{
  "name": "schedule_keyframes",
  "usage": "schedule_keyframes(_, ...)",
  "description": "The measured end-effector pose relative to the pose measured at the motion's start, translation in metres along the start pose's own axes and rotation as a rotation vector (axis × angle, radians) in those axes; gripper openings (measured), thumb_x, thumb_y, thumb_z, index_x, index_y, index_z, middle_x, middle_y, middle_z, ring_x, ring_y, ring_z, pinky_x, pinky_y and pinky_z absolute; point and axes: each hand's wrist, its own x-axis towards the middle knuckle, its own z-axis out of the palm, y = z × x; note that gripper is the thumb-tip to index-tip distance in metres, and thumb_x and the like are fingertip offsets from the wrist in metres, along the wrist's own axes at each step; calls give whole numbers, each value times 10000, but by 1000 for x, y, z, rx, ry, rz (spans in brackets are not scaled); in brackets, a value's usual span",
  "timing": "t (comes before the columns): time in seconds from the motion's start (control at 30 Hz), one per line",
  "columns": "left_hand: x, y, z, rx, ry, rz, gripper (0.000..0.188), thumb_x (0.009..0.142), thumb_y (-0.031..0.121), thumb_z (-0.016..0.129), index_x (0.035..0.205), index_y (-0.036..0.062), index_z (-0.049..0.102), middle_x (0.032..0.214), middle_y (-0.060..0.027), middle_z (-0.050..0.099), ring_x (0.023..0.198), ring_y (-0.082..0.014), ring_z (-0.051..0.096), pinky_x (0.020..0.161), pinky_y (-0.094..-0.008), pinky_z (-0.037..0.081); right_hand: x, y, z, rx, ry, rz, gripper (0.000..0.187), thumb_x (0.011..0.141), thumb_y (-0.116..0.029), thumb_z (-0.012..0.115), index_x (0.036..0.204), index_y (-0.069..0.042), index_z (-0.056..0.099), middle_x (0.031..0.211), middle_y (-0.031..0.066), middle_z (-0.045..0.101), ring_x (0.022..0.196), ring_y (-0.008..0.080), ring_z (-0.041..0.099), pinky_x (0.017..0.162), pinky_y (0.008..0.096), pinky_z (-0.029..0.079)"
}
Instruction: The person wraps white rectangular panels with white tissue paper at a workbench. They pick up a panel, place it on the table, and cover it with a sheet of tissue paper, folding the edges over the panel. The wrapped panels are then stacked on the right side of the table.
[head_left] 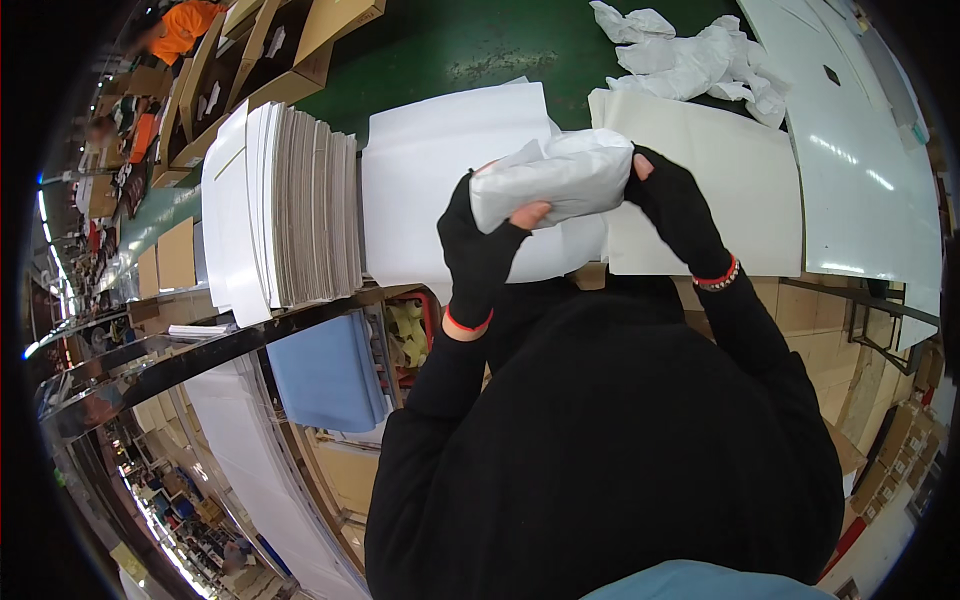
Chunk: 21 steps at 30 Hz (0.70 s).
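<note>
We see both hands, in black fingerless gloves, raised over the near side of the green table with a white wrapped bundle held between them. The left hand is clamped on the bundle's left end, its thumb pressed across the front and its other fingers mostly behind. The right hand is closed about the right end, its thumb near the upper corner. The wrapping hides whatever it contains from us.

Beneath the bundle we find white sheets spread flat, with cream sheets beside them to the right. A thick stack of grey-edged boards stands just left of the white sheets. Crumpled white paper lies beyond the cream ones.

At the upper left we look into open cardboard cartons, side by side with their flaps up; their insides are dark, and we make out only small white pieces there, perhaps paper. Below the table edge, we notice a blue folded sheet and, next to it, crumpled yellowish material. At the far lower right we see stacked brown boxes, their contents out of sight.
</note>
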Motion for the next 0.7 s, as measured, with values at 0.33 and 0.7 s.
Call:
schedule_keyframes(0.33,2,8,1,-68,-279,-143,355,748,118,778,1028,-25,613,868,-53,652,756,-104,607,666,-245,496,-19,-29,25,155,62,11,427,716,-159,817,1065,-8,624,872,57,657,804,116,615,748,263,499)
schedule_keyframes(0.7,4,-4,10,-201,-307,-13,415,882,376,628,1026,-13,617,893,-40,631,790,-110,563,713,-260,447,-9,-21,12,149,-133,31,383,663,-236,852,897,-41,619,852,-23,593,781,83,533,694,242,436)
